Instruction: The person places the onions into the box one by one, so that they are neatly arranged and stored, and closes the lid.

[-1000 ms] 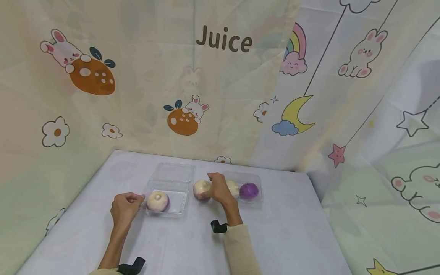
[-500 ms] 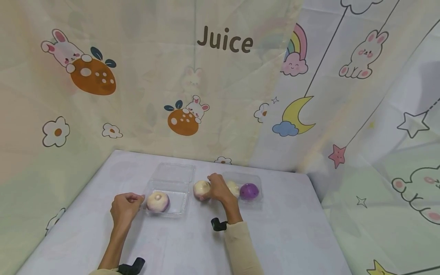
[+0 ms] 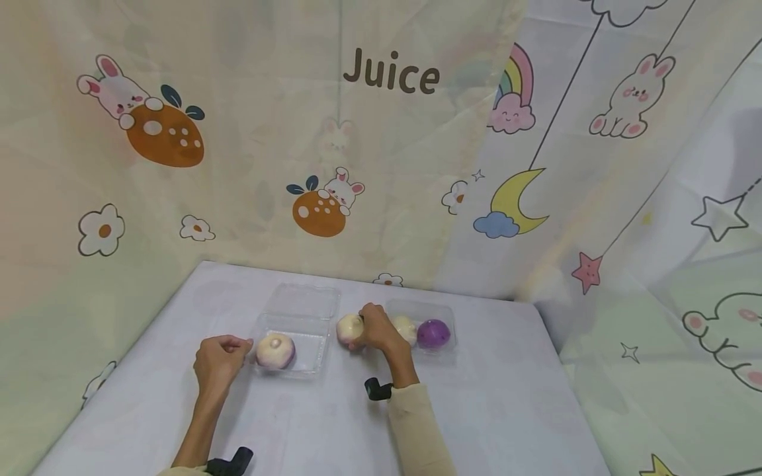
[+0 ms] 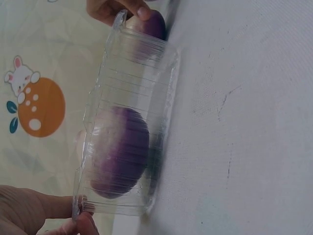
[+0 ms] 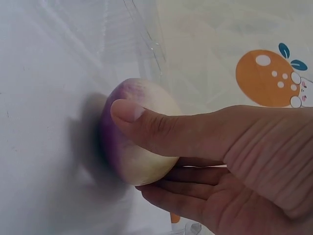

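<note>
My left hand (image 3: 219,363) pinches the left rim of an open clear plastic clamshell box (image 3: 309,354). Inside that box, on the left, sits a purple-and-white turnip (image 3: 275,350). In the left wrist view, thumb and fingers of the left hand (image 4: 29,210) meet at the box's corner. Just right of the box, my right hand (image 3: 383,334) grips a second turnip (image 3: 348,327). The right wrist view shows the thumb laid across this turnip (image 5: 137,169), fingers on its other side, close above the table; whether it touches the table I cannot tell.
Behind the right hand stands another clear plastic container (image 3: 451,317), holding a purple ball-shaped vegetable (image 3: 433,334) and a cream one (image 3: 405,328) partly hidden by the hand. The clamshell's lid (image 3: 303,301) lies folded back. A printed curtain (image 3: 250,145) borders the white table (image 3: 476,410).
The head view has shifted very slightly. Both hands and the turnips keep nearly the same places, and the right hand's fingers sit a little closer round its turnip.
</note>
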`<state>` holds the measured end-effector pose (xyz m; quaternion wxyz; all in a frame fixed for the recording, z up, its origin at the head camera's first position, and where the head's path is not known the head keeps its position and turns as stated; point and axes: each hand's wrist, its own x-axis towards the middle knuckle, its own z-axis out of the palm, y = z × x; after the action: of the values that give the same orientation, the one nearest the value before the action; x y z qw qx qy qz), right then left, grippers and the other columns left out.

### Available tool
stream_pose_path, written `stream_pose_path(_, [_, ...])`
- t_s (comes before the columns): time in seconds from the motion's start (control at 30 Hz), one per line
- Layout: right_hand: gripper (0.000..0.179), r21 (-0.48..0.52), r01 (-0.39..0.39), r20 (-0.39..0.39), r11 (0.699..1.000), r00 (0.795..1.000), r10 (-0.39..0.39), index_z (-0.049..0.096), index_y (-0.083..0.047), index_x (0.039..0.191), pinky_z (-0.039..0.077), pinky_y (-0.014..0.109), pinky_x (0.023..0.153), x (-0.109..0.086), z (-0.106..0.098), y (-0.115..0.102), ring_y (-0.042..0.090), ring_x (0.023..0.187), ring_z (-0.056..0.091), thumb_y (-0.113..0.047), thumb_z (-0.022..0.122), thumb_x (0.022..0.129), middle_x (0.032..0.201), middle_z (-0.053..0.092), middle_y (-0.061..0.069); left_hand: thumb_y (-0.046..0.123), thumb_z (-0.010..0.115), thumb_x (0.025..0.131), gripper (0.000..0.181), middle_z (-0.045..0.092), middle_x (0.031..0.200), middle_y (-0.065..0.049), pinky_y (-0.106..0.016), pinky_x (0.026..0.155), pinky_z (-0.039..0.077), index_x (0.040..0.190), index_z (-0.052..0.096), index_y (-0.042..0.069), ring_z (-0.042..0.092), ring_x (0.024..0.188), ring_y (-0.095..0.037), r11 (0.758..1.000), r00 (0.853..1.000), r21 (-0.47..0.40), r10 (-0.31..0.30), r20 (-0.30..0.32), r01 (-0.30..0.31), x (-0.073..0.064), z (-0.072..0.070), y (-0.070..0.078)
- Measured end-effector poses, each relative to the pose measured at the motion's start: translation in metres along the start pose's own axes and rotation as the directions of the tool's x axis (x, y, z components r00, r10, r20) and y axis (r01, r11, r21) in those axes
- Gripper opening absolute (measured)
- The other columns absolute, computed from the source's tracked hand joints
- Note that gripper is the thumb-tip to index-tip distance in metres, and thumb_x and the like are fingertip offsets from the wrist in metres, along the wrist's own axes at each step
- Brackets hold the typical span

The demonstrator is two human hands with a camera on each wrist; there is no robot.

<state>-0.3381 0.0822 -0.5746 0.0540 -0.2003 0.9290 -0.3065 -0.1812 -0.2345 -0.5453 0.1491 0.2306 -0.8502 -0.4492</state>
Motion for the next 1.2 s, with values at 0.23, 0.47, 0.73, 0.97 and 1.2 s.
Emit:
stream_pose_path(0.23, [0.052, -0.016, 0.034, -0.008, 0.999, 0.999, -0.034, 0.076, -0.002, 0.095, 0.048, 0.033, 0.08, -0.006, -0.001, 0.0, 0.016, 0.087, 0.052, -0.025, 0.108, 0.062, 0.089, 0.064, 0.001, 0.017, 0.08, 0.096, 0.025, 0.072, 0.068, -0.009, -0.033, 0.059, 0.041, 0.093, 0.08, -0.007, 0.06, 0.059, -0.019, 1.0, 1.0, -0.001, 0.01, -0.004, -0.01, -0.001, 0.001, 0.001])
stream_pose_path(0.47, [0.048, 0.03, 0.091, -0.037, 0.995, 0.995, -0.09, 0.074, -0.004, 0.087, 0.048, 0.034, 0.074, -0.01, -0.001, 0.003, 0.014, 0.08, 0.051, -0.028, 0.107, 0.063, 0.078, 0.06, -0.001, 0.018, 0.08, 0.096, 0.025, 0.072, 0.068, -0.009, -0.033, 0.059, 0.042, 0.093, 0.08, -0.007, 0.061, 0.059, -0.019, 1.0, 1.0, 0.004, 0.004, 0.003, -0.004, -0.002, 0.001, 0.0])
stream_pose_path(0.73, [0.076, 0.076, 0.152, -0.076, 0.985, 0.986, -0.146, 0.072, 0.009, 0.13, 0.062, 0.041, 0.1, -0.032, -0.03, -0.022, 0.027, 0.112, 0.072, -0.026, 0.103, 0.07, 0.122, 0.079, 0.02, 0.018, 0.08, 0.096, 0.024, 0.073, 0.067, -0.008, -0.033, 0.06, 0.042, 0.093, 0.08, -0.006, 0.061, 0.059, -0.019, 1.0, 1.0, 0.006, 0.008, 0.002, -0.008, -0.002, 0.001, 0.001])
stream_pose_path(0.97, [0.073, 0.215, 0.126, -0.081, 0.969, 0.991, -0.111, 0.072, 0.005, 0.133, 0.062, 0.042, 0.104, -0.042, -0.045, -0.035, 0.028, 0.114, 0.076, -0.018, 0.103, 0.07, 0.123, 0.08, 0.017, 0.018, 0.08, 0.096, 0.025, 0.072, 0.067, -0.008, -0.033, 0.059, 0.042, 0.094, 0.08, -0.007, 0.06, 0.06, -0.019, 1.0, 1.0, 0.011, 0.0, 0.003, 0.0, -0.001, 0.0, 0.002])
stream_pose_path(1.2, [0.077, 0.317, 0.113, -0.127, 0.942, 0.989, -0.076, 0.07, 0.002, 0.137, 0.063, 0.047, 0.103, -0.044, -0.046, -0.029, 0.031, 0.113, 0.077, -0.019, 0.103, 0.07, 0.129, 0.077, 0.018, 0.019, 0.079, 0.096, 0.025, 0.071, 0.066, -0.007, -0.033, 0.059, 0.041, 0.093, 0.08, -0.007, 0.059, 0.059, -0.019, 1.0, 1.0, 0.014, 0.003, 0.0, -0.003, 0.0, -0.001, 0.002])
